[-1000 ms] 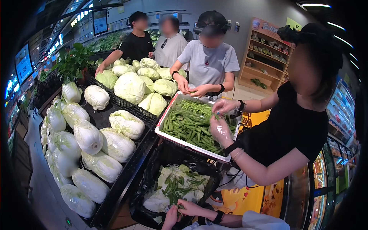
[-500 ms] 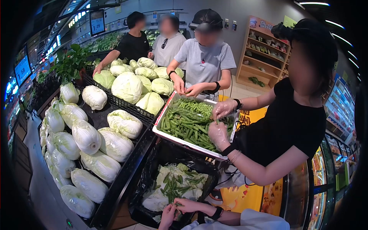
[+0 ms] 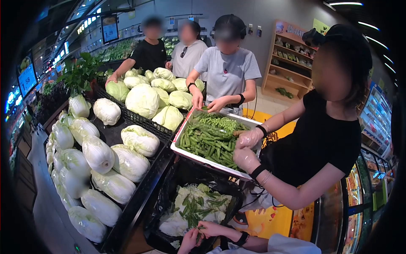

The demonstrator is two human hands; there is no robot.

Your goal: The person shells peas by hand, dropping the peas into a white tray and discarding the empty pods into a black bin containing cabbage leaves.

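At the bottom edge, my left hand and my right hand are close together, fingers pinched on a green pea pod. My fingers partly cover the pod. Just beyond them is a crate lined with a black bag, holding pale cabbage leaves and several green pods. Farther on stands a white foam box with pea pods and shelled peas. A co-worker's gloved hands work over its right side.
Wrapped napa cabbages fill the left stand; round cabbages lie behind a black crate edge. Across the box, a co-worker in a grey shirt holds a pod. Two people stand farther back. A wooden shelf is against the wall.
The view has shifted slightly. My hands stay together on the pod, a little lower. The gloved co-worker's hands have come closer together, and the co-worker opposite has spread their hands slightly.
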